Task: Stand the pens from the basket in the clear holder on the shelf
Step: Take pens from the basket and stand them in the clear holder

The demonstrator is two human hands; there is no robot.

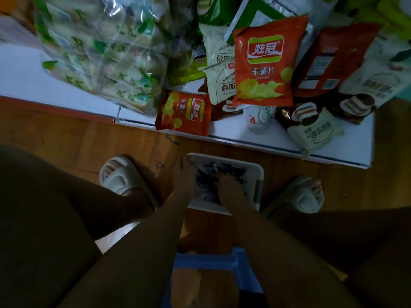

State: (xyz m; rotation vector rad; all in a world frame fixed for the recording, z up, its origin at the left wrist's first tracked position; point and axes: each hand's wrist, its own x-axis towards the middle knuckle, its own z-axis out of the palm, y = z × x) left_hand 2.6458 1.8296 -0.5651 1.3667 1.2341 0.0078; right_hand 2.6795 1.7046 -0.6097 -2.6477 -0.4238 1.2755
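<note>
— Head view: where are the pens (206,174)?
— Lower centre, heaped every way in the white basket (258,174). Right hand (228,185) digs among them, grip hidden; left hand (183,176) rests fingers on the rim.
— The holder?
— Not visible.

wooden floor (66,134), white basket (259,174), snack-covered shelf (26,85)

left hand (183,177): fingers extended | right hand (228,185): curled, knuckles up

The right hand's (226,185) fingertips are buried among the blurred, uncountable pens (206,174), its grip indeterminate, while the left hand (183,176) hides the basket's (259,174) left rim.
</note>
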